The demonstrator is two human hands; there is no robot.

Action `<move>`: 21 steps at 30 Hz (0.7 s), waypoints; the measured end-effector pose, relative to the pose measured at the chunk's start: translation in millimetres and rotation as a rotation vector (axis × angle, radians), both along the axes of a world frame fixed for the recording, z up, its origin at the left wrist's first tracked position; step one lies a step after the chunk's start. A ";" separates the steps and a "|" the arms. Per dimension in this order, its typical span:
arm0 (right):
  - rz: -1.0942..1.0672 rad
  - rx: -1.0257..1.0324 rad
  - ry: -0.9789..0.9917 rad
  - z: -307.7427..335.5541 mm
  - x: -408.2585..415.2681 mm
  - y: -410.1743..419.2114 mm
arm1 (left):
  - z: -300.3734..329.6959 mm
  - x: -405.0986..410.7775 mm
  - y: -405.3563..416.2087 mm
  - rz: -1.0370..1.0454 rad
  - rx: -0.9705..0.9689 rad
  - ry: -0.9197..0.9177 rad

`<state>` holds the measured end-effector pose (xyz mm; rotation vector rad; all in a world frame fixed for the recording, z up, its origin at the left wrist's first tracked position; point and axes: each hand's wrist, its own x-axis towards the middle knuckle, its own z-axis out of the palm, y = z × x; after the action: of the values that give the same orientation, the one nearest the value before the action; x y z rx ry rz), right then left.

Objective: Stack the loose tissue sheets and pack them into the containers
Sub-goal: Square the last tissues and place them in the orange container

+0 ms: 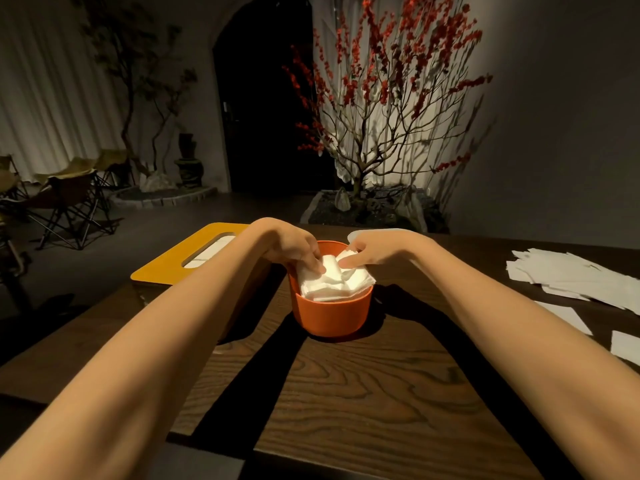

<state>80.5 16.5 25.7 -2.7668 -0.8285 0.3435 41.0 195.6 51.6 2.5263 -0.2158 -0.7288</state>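
Your left hand (294, 249) and right hand (377, 252) are both over the orange cup (332, 311), fingers bent down onto the tissue stack (334, 280) sitting in it, corners poking over the rim. Pinch or just press: can't tell. Loose sheets (568, 275) lie on the table (346, 393) to your right; yellow-lidded box (180, 258) sits left of the cup.

The orange cup (331, 313) stands on the dark wooden table (346, 393). Both hands press a tissue stack (334, 280) into the cup: the left hand (294, 245) on its left side, the right hand (377, 251) on its right. Left of the cup lies a yellow tissue box (194, 254); far right of the cup lie loose tissue sheets (568, 275).
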 end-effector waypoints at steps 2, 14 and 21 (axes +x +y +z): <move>0.025 -0.050 0.021 -2.7 -1.5 0.7 | -2.2 1.6 -5.3 -0.021 0.103 0.025; -0.077 -0.179 0.184 -17.1 -1.6 15.2 | -34.1 6.7 -26.0 -0.241 0.626 -0.098; -0.050 -0.236 -0.286 -18.6 -4.3 11.8 | -23.6 -4.7 -16.7 -0.143 0.389 -0.214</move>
<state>76.2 28.3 7.1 -3.1008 -0.8254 0.0355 36.4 178.8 28.0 2.9884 -0.3611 -0.5986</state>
